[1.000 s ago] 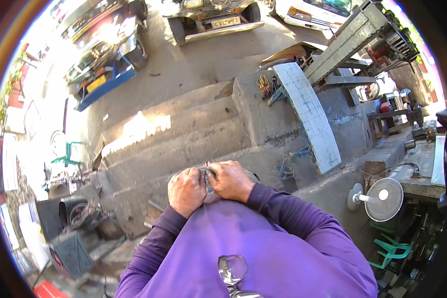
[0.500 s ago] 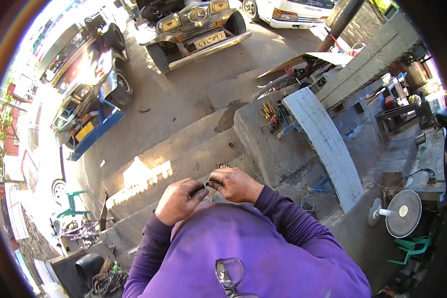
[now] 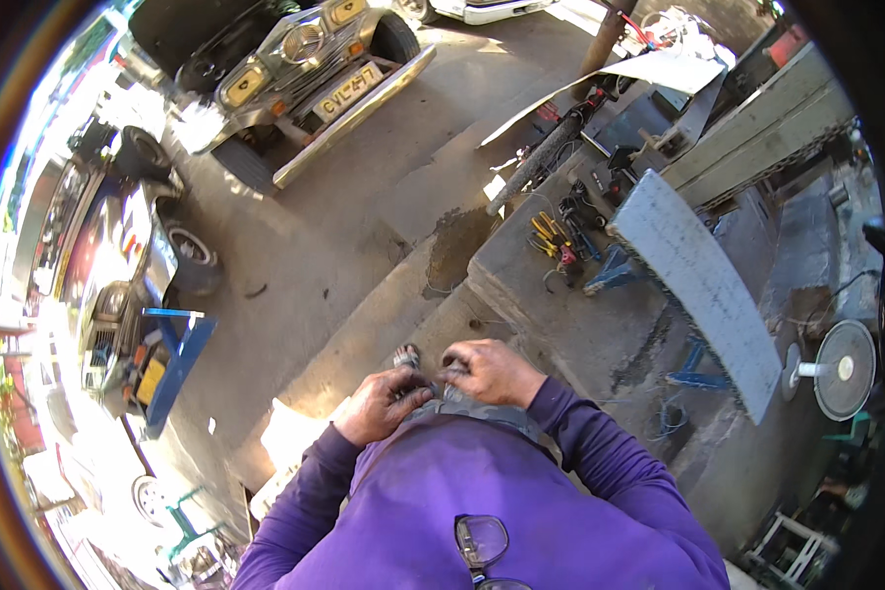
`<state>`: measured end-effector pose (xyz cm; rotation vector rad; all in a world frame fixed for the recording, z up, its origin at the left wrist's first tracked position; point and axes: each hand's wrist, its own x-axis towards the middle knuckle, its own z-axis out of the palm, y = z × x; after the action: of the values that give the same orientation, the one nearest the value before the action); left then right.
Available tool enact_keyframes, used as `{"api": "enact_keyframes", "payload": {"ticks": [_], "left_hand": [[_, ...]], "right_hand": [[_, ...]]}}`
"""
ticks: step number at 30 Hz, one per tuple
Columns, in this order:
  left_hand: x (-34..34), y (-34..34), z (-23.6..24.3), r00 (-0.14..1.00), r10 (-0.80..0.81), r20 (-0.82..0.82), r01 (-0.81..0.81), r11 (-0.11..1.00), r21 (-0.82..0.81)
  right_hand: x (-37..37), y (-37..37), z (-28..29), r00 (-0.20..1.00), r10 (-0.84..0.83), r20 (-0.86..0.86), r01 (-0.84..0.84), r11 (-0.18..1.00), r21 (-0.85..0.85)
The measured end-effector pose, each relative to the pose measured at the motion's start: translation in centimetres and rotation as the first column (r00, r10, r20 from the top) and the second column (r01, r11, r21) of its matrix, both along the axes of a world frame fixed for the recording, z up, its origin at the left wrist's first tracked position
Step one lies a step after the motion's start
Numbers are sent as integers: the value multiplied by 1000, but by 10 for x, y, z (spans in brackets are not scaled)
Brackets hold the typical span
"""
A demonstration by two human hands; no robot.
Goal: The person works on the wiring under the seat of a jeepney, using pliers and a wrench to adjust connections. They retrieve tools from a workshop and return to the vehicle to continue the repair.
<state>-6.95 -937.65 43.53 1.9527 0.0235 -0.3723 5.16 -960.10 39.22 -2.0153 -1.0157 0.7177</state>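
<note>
Both of my hands are in front of my waist, a small gap between them. My left hand (image 3: 382, 402) has its fingers curled, thumb against the fingertips. Close by on the right, my right hand (image 3: 494, 372) is also closed, its thumb and fingers pinched together. Anything inside either pinch is too small or hidden to make out. The fingertips look dark and dirty. Just beyond the hands, a sandalled foot (image 3: 406, 356) shows on the concrete step. A pair of eyeglasses (image 3: 482, 541) hangs on my purple shirt (image 3: 413, 501).
At the right, a long grey-white board (image 3: 693, 285) rests on blue supports (image 3: 703, 364). Pliers (image 3: 551, 232) and other tools lie on a concrete ledge. A fan (image 3: 844, 369) stands farther right. A jeepney-like vehicle (image 3: 305, 84) and a blue stand (image 3: 179, 369) are at the left.
My hands have drawn slightly apart, their fingers still bent. The whole view has turned and shifted, so the vehicle sits farther left and the foot shows more.
</note>
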Motion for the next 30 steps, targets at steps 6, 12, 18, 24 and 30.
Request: {"api": "enact_keyframes", "payload": {"ticks": [6,12,18,24,30], "left_hand": [[67,114,-144,990,77,120,-100,975,198],[84,186,-178,971,237,28,-236,938,255],[191,250,-260,958,282,44,-285,936,205],[362,254,-360,989,118,84,-139,942,306],[507,256,-371,998,-43,53,27,964,265]], "right_hand": [[46,12,-181,853,-521,-7,473,780,-409],[99,-20,-280,625,-775,86,666,472,-578],[202,-58,-370,327,-931,163,847,212,-489],[287,-37,-443,16,-994,108,960,-14,-278],[314,2,-439,-141,-982,128,957,-168,-237]]}}
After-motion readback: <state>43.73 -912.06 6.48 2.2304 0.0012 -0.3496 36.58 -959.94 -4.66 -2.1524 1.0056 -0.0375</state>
